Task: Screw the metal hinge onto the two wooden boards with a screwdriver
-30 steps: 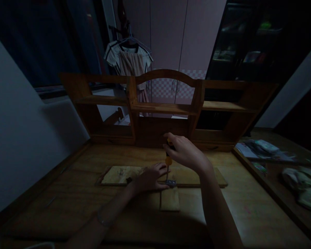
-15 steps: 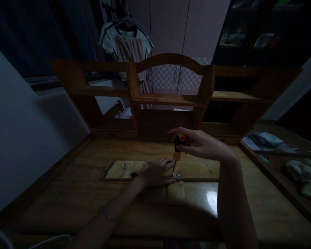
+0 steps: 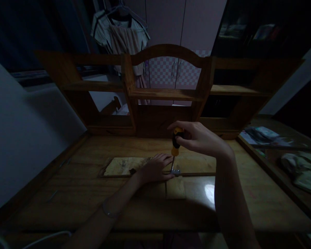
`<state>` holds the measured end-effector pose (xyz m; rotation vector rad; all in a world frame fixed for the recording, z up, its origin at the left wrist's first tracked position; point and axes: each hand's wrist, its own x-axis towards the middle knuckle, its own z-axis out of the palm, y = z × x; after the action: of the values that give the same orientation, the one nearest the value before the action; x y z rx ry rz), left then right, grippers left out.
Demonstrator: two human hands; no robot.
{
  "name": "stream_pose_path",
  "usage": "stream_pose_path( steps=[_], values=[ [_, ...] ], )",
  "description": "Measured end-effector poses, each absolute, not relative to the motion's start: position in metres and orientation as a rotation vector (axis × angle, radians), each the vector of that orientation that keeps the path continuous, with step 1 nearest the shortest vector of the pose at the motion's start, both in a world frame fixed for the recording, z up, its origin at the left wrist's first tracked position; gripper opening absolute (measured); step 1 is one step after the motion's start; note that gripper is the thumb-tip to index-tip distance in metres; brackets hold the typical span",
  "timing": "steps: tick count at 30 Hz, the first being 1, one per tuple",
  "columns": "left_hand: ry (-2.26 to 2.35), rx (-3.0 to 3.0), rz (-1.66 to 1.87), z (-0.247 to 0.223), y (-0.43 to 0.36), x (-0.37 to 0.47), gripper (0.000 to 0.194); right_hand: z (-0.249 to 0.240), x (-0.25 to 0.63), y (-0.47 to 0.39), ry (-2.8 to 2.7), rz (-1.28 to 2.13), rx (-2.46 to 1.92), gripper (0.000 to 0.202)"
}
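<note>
The right hand pinches the screwdriver by its yellow-black handle, shaft nearly upright, tip down on the metal bracket joining the long board and short board (light is dim). The left hand lies flat just beside the bracket on the table.

A wooden shelf unit with an arched top stands at the back of the desk; behind it, clothes on a hanger hang beside pale wardrobe doors. To the right, papers and crumpled cloth lie on a side surface; a pale wall is at left.
</note>
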<state>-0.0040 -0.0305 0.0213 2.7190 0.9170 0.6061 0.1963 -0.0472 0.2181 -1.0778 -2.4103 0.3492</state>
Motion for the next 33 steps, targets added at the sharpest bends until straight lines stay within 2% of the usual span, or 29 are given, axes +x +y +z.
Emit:
stream_pose_path(
  steps=[5,10,17,23,28,33],
  values=[
    [0.924,2.723,0.613,0.0203,-0.0303,-0.0038,0.069,0.2170,0.1940,-0.0476,-2.380,0.305,-1.092,0.022],
    [0.933,2.746,0.596,0.0207,-0.0291,-0.0040,0.065,0.2155,0.1926,-0.0486,-2.344,0.148,-1.266,0.033],
    [0.925,2.752,0.612,0.0191,-0.0294,-0.0055,0.064,0.2200,0.1957,-0.0523,-2.415,0.331,-1.115,0.029],
    [0.929,2.751,0.605,0.0228,-0.0316,-0.0044,0.064,0.2153,0.1892,-0.0514,-2.368,0.197,-1.206,0.023],
    [0.948,2.771,0.574,0.0218,-0.0315,-0.0031,0.068,0.2132,0.1878,-0.0509,-2.356,0.105,-1.368,0.044],
    [0.936,2.777,0.595,0.0218,-0.0317,-0.0034,0.066,0.2131,0.1882,-0.0530,-2.382,0.194,-1.222,0.049]
  ],
)
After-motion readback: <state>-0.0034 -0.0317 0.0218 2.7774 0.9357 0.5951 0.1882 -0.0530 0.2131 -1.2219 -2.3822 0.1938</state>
